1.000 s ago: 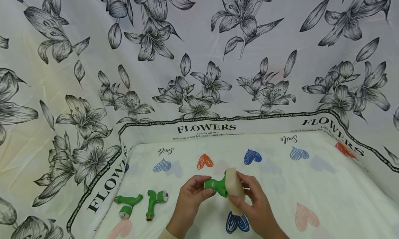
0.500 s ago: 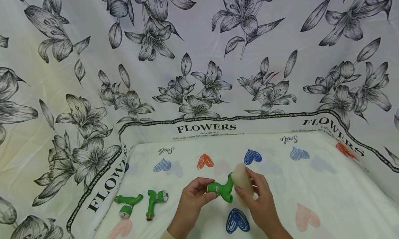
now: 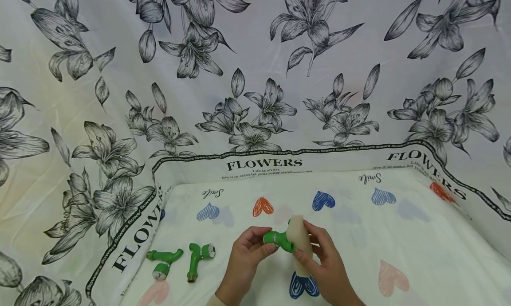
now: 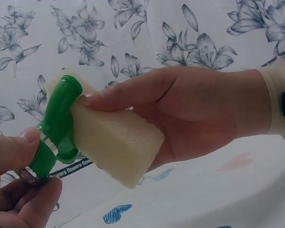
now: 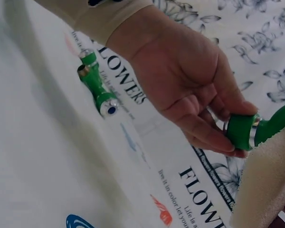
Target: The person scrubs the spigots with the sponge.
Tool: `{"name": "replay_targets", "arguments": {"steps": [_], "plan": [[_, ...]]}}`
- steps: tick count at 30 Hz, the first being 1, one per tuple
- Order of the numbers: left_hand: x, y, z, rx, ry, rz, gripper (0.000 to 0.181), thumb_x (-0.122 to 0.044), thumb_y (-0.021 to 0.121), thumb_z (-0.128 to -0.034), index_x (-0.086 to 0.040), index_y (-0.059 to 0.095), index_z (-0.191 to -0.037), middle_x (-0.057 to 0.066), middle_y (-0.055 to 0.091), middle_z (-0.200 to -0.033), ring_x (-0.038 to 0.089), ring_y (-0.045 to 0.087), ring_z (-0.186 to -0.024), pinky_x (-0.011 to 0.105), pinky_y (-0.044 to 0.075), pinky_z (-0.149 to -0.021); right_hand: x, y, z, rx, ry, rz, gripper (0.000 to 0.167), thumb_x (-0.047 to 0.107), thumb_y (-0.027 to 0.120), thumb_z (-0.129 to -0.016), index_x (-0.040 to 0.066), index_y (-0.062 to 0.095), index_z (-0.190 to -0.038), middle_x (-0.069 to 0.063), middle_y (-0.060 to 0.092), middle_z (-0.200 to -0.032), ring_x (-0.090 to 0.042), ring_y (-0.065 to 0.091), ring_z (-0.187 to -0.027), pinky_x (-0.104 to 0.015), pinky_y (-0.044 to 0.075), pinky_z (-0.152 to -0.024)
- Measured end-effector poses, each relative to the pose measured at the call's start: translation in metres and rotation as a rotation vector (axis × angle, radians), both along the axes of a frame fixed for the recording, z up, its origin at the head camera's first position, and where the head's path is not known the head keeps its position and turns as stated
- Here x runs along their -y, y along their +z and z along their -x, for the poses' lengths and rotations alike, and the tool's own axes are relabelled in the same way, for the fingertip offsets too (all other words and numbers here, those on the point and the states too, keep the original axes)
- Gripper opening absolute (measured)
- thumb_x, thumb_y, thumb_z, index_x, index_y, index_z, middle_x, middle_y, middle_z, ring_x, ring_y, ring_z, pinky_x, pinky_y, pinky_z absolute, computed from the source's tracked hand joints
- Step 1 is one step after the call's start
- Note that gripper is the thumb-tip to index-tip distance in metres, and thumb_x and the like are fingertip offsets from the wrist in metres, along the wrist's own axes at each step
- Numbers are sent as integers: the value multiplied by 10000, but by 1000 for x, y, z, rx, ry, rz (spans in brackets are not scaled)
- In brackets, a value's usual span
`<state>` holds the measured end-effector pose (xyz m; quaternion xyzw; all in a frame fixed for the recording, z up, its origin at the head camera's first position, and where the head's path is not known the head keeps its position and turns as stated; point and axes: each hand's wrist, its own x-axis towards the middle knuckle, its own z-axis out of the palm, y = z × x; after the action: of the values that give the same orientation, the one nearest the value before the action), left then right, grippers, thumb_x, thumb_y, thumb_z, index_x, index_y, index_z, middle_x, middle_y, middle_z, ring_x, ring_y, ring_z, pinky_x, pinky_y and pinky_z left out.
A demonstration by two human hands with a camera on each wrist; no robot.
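Observation:
A green water tap point(image 3: 282, 241) with a silver ring is held up over the cloth. My left hand point(image 3: 248, 258) pinches it by its round knob end between thumb and fingers. My right hand point(image 3: 333, 266) grips a cream-coloured sponge point(image 3: 299, 236), which lies against the tap's body and covers part of it. In the left wrist view the sponge point(image 4: 121, 142) sits behind the tap point(image 4: 59, 111), with the right thumb on its edge. The right wrist view shows the left fingers around the knob point(image 5: 240, 130), beside the sponge point(image 5: 266, 178).
Two more green taps lie to the left on the cloth, one tap point(image 3: 164, 262) next to the other tap point(image 3: 198, 260). A white cloth point(image 3: 343, 235) with printed hearts covers the surface. Flower-printed fabric point(image 3: 255, 97) rises behind and at the sides.
The sponge shifted right and up along the tap, then came back left over its body. The tap tilted a little between frames. Both hands kept their holds.

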<state>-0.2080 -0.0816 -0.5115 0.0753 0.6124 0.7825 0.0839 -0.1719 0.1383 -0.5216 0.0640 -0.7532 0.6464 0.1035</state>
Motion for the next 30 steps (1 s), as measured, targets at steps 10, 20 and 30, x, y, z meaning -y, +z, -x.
{"name": "replay_targets", "arguments": {"steps": [10, 20, 30], "plan": [[-3, -4, 0, 93, -39, -103, 351, -37, 806, -989, 37, 626, -1281, 194, 677, -1282, 301, 726, -1172, 460, 590, -1023, 10, 16, -12, 30, 160, 165, 606, 153, 801, -1021, 249, 546, -1562, -21, 565, -1521, -317, 588, -1282, -307, 545, -1070], [-8, -6, -3, 36, -57, 11, 345, -13, 840, -943, 28, 711, -1260, 179, 721, -1242, 283, 726, -1114, 375, 628, -946, 18, 15, -14, -96, 49, -14, 701, 149, 882, -946, 316, 562, -1546, 76, 588, -1443, -226, 597, -1247, -341, 572, -1038], [-11, -2, -9, -55, -122, 66, 311, -7, 842, -947, 49, 703, -1220, 156, 729, -1138, 235, 710, -1030, 340, 632, -926, 9, 10, -4, -138, -65, -123, 685, 150, 863, -963, 245, 557, -1569, 80, 595, -1380, -188, 609, -1213, -354, 591, -1003]]}}
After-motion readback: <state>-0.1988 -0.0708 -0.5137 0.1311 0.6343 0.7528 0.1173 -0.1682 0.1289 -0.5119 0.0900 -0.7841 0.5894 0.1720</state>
